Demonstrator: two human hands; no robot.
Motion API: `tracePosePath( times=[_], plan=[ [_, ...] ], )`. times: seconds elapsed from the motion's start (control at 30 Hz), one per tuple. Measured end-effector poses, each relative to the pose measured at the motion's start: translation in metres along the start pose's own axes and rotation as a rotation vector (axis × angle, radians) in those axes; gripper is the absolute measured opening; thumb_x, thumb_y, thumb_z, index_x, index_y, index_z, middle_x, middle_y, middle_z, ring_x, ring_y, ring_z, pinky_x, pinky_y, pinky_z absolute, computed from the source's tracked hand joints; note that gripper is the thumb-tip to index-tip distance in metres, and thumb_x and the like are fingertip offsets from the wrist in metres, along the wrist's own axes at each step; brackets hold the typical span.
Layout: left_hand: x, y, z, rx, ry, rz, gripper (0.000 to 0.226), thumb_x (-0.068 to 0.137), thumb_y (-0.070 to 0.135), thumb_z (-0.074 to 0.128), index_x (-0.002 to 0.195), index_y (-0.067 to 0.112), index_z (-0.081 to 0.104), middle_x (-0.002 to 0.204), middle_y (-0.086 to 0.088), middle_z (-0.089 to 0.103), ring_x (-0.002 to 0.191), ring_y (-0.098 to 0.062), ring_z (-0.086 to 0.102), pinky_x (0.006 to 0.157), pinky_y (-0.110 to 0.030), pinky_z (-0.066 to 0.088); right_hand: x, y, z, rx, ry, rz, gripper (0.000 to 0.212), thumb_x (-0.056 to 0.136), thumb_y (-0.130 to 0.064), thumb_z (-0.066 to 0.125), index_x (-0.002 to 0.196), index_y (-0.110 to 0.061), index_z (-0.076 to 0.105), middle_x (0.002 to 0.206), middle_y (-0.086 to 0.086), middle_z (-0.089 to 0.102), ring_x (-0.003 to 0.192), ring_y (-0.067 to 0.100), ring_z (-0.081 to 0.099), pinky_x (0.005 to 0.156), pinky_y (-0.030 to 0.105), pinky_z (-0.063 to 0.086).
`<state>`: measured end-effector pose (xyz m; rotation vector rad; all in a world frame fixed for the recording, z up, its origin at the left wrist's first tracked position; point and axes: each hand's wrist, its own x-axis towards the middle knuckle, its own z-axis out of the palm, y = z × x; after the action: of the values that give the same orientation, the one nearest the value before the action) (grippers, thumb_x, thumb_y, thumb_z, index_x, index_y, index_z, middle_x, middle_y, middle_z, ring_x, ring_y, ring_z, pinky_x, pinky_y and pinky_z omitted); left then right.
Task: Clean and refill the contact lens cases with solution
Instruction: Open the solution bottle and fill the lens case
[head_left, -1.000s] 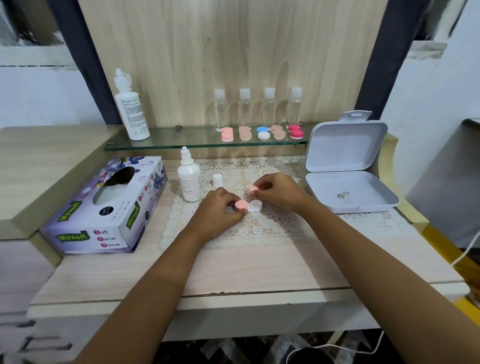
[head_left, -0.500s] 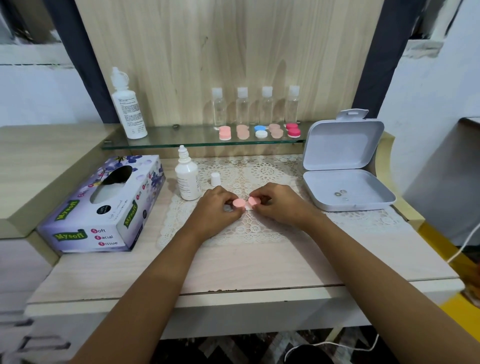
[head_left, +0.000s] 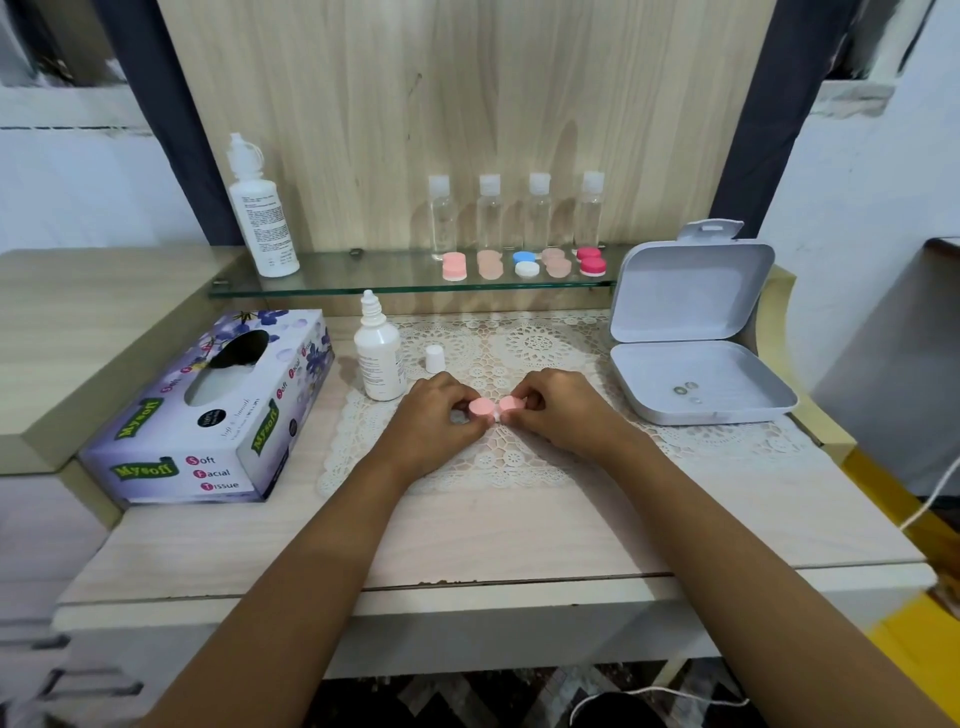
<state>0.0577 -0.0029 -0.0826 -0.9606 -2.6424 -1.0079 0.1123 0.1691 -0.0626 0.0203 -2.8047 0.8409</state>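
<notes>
Contact lens case (head_left: 492, 408) over the lace mat (head_left: 519, 460), centre of the counter (head_left: 519, 535). Curled fingers of left hand (head_left: 439, 418) pinching one pink cap, right hand (head_left: 561, 410) pinching the other. Open solution bottle (head_left: 379, 361) just beside.

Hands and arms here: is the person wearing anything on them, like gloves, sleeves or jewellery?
Nothing shows. The left hand and right hand are ungloved, with no ring visible on the fingers. Both forearms are bare to the frame's edge: no sleeve, watch or bracelet in view.
</notes>
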Motion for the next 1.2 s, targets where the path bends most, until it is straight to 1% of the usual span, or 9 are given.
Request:
tracePosePath(
  times=[0.2, 0.27, 0.33, 0.4, 0.6, 0.8, 0.9, 1.03, 1.2],
  plan=[
    [-0.001, 0.001, 0.0, -0.001, 0.008, 0.007, 0.026, 0.082, 0.033, 0.068, 0.101, 0.015, 0.069, 0.095, 0.006, 0.057, 0.097, -0.015, 0.049, 0.081, -0.023, 0.036, 0.002, 0.002, 0.006, -0.011, 0.033, 0.013, 0.03, 0.077, -0.037, 0.072, 0.092, -0.013, 0.063, 0.081, -0.005, 0.054, 0.075, 0.008, 0.049, 0.054, 0.011, 0.032],
    [-0.001, 0.001, 0.0, 0.001, 0.008, 0.01, 0.026, 0.081, 0.033, 0.069, 0.101, 0.015, 0.069, 0.095, 0.006, 0.057, 0.097, -0.015, 0.05, 0.082, -0.024, 0.037, 0.001, 0.003, 0.007, 0.003, 0.021, -0.011, 0.035, 0.078, -0.036, 0.071, 0.104, -0.013, 0.064, 0.093, -0.001, 0.054, 0.083, 0.01, 0.051, 0.063, 0.013, 0.036],
    [-0.001, 0.001, 0.0, -0.003, 0.005, 0.01, 0.026, 0.081, 0.033, 0.069, 0.1, 0.016, 0.07, 0.094, 0.007, 0.056, 0.097, -0.015, 0.049, 0.081, -0.023, 0.036, -0.003, 0.003, 0.007, 0.058, 0.002, -0.038, 0.043, 0.083, -0.031, 0.067, 0.121, -0.014, 0.059, 0.11, 0.001, 0.054, 0.094, 0.011, 0.053, 0.08, 0.017, 0.04],
    [0.0, 0.001, 0.0, -0.003, 0.008, 0.015, 0.026, 0.081, 0.033, 0.069, 0.1, 0.016, 0.07, 0.094, 0.007, 0.056, 0.096, -0.015, 0.049, 0.082, -0.023, 0.037, -0.005, 0.003, 0.005, 0.069, -0.01, -0.074, 0.038, 0.088, -0.023, 0.062, 0.124, -0.014, 0.059, 0.118, 0.002, 0.057, 0.102, 0.013, 0.055, 0.086, 0.015, 0.037],
    [-0.001, 0.0, 0.0, -0.003, 0.025, 0.011, 0.026, 0.08, 0.032, 0.07, 0.1, 0.016, 0.07, 0.092, 0.01, 0.055, 0.095, -0.011, 0.049, 0.076, -0.017, 0.03, -0.004, 0.0, 0.006, -0.009, 0.023, -0.083, 0.027, 0.088, -0.02, 0.06, 0.114, -0.014, 0.066, 0.101, 0.008, 0.06, 0.095, 0.017, 0.055, 0.073, 0.014, 0.03],
    [-0.001, 0.0, 0.0, -0.005, 0.029, 0.015, 0.025, 0.08, 0.032, 0.07, 0.099, 0.015, 0.07, 0.096, 0.005, 0.06, 0.093, -0.008, 0.047, 0.074, -0.015, 0.029, -0.004, -0.003, 0.009, -0.001, 0.072, -0.055, 0.024, 0.084, -0.021, 0.066, 0.104, -0.009, 0.068, 0.087, 0.001, 0.049, 0.081, 0.012, 0.048, 0.064, 0.009, 0.032],
    [-0.001, 0.001, 0.0, -0.011, 0.028, 0.013, 0.025, 0.08, 0.031, 0.071, 0.099, 0.015, 0.07, 0.094, 0.006, 0.059, 0.092, -0.008, 0.048, 0.073, -0.014, 0.029, -0.004, -0.003, 0.01, 0.006, 0.089, -0.042, 0.023, 0.082, -0.022, 0.067, 0.101, -0.008, 0.067, 0.087, 0.0, 0.047, 0.079, 0.009, 0.045, 0.065, 0.002, 0.033],
    [-0.001, 0.001, 0.0, -0.013, 0.034, 0.013, 0.025, 0.079, 0.032, 0.071, 0.099, 0.015, 0.071, 0.092, 0.007, 0.057, 0.091, -0.008, 0.048, 0.072, -0.013, 0.029, -0.008, -0.003, 0.013, 0.024, 0.106, -0.042, 0.026, 0.084, -0.021, 0.066, 0.106, -0.008, 0.067, 0.088, 0.0, 0.047, 0.081, 0.012, 0.047, 0.065, 0.008, 0.031],
    [-0.001, 0.001, 0.001, -0.012, 0.029, 0.013, 0.025, 0.08, 0.033, 0.071, 0.098, 0.016, 0.071, 0.093, 0.005, 0.059, 0.091, -0.009, 0.048, 0.073, -0.015, 0.03, -0.01, -0.001, 0.013, 0.027, 0.08, -0.052, 0.036, 0.088, -0.02, 0.061, 0.122, -0.011, 0.06, 0.104, 0.009, 0.055, 0.1, 0.018, 0.055, 0.08, 0.012, 0.031]
  ],
)
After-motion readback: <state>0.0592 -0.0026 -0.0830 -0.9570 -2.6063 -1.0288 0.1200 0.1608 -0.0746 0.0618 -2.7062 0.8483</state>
